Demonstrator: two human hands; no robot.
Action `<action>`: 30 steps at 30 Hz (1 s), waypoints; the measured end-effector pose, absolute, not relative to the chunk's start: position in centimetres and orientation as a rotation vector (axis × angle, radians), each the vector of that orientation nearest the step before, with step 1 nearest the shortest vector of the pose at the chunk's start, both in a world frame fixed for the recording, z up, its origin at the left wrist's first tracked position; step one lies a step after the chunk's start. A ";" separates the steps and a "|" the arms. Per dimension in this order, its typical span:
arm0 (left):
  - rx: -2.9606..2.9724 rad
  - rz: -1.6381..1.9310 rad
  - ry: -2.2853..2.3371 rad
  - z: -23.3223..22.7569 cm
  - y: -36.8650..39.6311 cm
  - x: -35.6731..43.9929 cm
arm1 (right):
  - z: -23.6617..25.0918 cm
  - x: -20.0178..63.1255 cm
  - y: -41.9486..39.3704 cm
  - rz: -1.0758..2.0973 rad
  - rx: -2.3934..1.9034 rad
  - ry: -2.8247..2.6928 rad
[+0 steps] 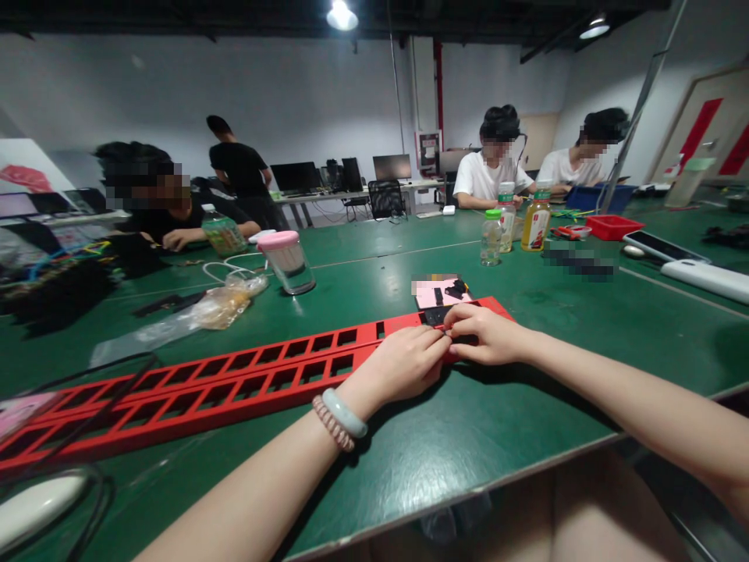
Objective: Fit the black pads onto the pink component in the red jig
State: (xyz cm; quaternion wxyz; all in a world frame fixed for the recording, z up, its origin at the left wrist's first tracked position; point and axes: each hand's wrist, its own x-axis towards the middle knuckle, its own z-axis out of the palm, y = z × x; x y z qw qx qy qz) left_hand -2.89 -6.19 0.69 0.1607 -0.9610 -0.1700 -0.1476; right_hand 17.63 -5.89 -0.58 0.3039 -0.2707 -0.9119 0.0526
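A long red rack with two rows of rectangular openings [234, 414] lies slantwise across the green table. Over its right end, my left hand [403, 359] has its fingers bent and pressed together, wearing a pale bangle and a coiled band on the wrist. My right hand [485, 334] meets it there, thumb and fingers pinched close to the left fingertips. Whatever sits between the fingers is too small or covered to make out. A flat black piece [434, 315] rests in the rack beside the right fingers. Just behind is a pink pad [430, 295] bearing small black parts [455, 290].
A pink-lidded glass jar [289, 265], a plastic bag [228, 303] and drink bottles [535, 222] stand or lie farther back. Dark cables [117, 390] cross the rack's left end near a white object [40, 507]. Several people are across the table; a red tray [613, 227] lies right.
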 end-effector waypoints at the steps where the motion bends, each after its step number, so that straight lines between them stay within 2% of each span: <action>1: -2.745 -0.426 -0.488 0.7 -6.2 -2.9 | -0.6 17.6 -5.8 0.156 -0.716 -2.401; 9: -2.724 -0.408 -0.522 0.6 -6.4 -2.9 | -0.2 18.1 -5.7 0.077 -0.737 -2.336; 16: -2.711 -0.414 -0.502 0.6 -6.8 -3.0 | -0.2 21.4 0.3 -0.122 -1.283 -2.171; 20: -2.717 -0.410 -0.441 0.5 -6.8 -3.2 | -0.2 22.7 4.9 0.052 -1.638 -2.233; 25: -2.722 -0.399 -0.432 0.3 -6.7 -3.3 | 0.0 22.8 8.3 0.368 -1.755 -2.367; 30: -2.708 -0.421 -0.456 0.2 -6.7 -3.3 | -0.4 22.1 9.5 0.406 -1.878 -2.413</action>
